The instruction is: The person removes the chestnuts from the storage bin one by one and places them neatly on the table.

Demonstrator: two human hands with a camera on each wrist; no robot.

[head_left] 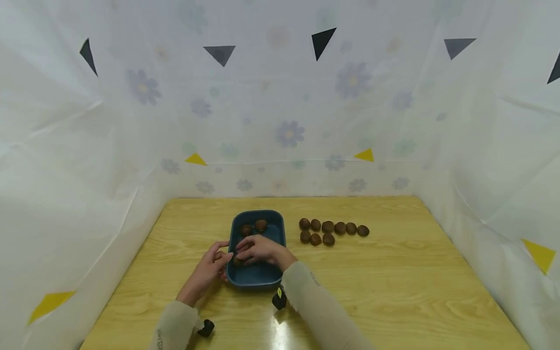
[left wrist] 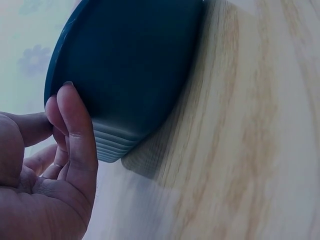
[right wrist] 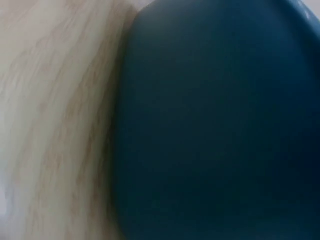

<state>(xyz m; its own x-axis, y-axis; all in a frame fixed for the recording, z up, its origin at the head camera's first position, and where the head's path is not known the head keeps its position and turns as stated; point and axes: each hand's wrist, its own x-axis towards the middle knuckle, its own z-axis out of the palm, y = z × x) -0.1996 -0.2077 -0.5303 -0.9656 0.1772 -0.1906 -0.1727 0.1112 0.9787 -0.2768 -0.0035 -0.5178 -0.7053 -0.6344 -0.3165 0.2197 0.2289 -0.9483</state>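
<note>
A deep blue rectangular container (head_left: 274, 235) with rounded corners stands on the table. Its left wall is held by my left hand (head_left: 206, 270), thumb at the rim and fingers along the outside; the left wrist view shows these fingers (left wrist: 79, 130) bent against the wall. Reaching in over the right side, my right hand (head_left: 261, 248) has its fingertips around a brown chestnut (head_left: 238, 261) near the left wall. Two more chestnuts, one (head_left: 261, 225) beside the other (head_left: 246, 230), lie at the container's far end. The right wrist view shows only the outer wall (right wrist: 190, 120) and wood.
Right of the container, several chestnuts (head_left: 328, 227) lie in a back row, with a shorter row of three (head_left: 316, 239) in front. The wooden table (head_left: 393, 277) is enclosed by white, flower-printed sheeting (head_left: 288, 97) at the back and sides.
</note>
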